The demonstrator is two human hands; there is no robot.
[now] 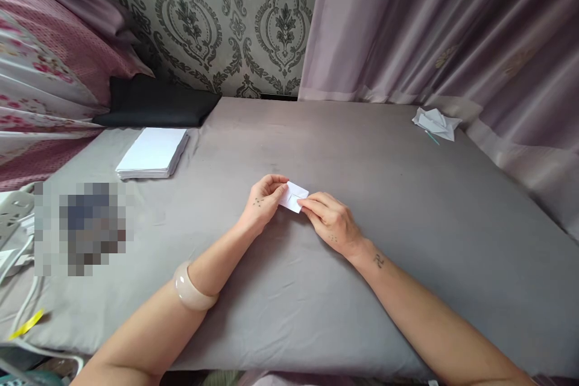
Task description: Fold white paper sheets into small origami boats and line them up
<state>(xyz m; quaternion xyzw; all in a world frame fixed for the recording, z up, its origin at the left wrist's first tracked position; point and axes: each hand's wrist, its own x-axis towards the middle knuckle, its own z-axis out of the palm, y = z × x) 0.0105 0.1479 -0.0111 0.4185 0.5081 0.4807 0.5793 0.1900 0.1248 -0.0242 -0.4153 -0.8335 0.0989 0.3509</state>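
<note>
The left hand (265, 202) grips the left edge of a small folded white paper (294, 196) between thumb and fingers. The right hand (332, 223) pinches the right edge of the same paper with thumb and fingertips. The folded paper is positioned between the two hands, above the middle of a grey cloth surface (362, 151). A pale bangle (192, 289) encircles the left forearm. To the far left, a stack of white paper (152, 152) lies flat on the cloth, just in front of a black cloth (158, 102). To the far right, a pile of folded white papers (436, 123) rests near the purple curtain (407, 24), with a thin blue-green stick (432, 137) at its near side. At the near left are a white cable (27, 307) and a yellow strip (27, 324). Patterned wallpaper (235, 18) covers the far wall.
</note>
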